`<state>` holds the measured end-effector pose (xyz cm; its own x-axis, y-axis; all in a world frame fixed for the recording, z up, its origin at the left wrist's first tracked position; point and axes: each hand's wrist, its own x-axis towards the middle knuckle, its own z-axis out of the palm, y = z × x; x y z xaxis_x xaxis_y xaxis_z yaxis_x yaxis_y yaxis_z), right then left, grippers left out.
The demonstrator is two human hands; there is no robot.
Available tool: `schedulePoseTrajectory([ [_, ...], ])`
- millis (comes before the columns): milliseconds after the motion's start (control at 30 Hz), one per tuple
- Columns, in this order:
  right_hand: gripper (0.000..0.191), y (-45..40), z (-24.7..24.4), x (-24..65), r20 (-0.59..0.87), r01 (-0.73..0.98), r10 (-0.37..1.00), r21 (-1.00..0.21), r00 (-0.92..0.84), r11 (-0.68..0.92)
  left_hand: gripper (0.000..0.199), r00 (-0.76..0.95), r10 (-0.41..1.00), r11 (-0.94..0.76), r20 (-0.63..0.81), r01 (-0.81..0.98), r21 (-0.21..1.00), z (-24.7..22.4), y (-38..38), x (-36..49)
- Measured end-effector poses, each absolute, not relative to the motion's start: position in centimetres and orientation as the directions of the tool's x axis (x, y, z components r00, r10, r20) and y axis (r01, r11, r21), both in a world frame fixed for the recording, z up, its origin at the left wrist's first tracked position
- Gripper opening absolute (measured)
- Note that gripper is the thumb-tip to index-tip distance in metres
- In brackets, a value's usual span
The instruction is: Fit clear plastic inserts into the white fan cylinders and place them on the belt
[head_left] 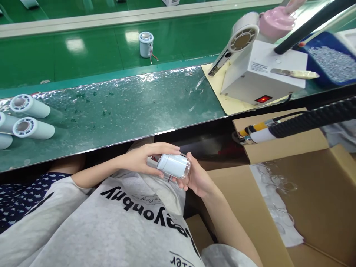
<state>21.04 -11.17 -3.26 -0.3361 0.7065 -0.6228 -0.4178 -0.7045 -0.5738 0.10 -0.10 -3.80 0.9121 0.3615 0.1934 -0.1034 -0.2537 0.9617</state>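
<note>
A light blue cylindrical housing (174, 165) is held in front of my shirt, tilted onto its side, with a clear rim at its right end. My left hand (147, 157) grips it from the left, fingers over the top and thumb below. Around the clear end, my right hand (198, 178) has its fingers closed from the right and underneath. A bit of red wire shows near the left end, and a dark wire hangs below. My fingers hide parts of both ends.
Several pale blue tubes (41, 128) lie at the bench's left. A similar cylinder (146, 48) with wires stands on the green conveyor (91, 48). Right are a white machine (258, 78), a blue bin (319, 72), a coiled-cord tool (261, 135) and an open carton (244, 207).
</note>
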Motion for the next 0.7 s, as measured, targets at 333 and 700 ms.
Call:
schedulePoseTrajectory([
  [333,0.074,-11.5,-3.0,21.0,-0.597,-0.390,0.739,-0.629,-0.312,-0.673,0.067,0.904,0.368,-0.313,0.218,-0.101,0.944,-3.5,-0.3,0.1],
  [700,0.068,-13.9,-0.9,25.4,-0.505,-0.477,0.863,-0.763,0.018,-0.436,0.045,0.682,0.731,0.067,-0.024,-0.037,0.997,-2.8,2.1,-1.8],
])
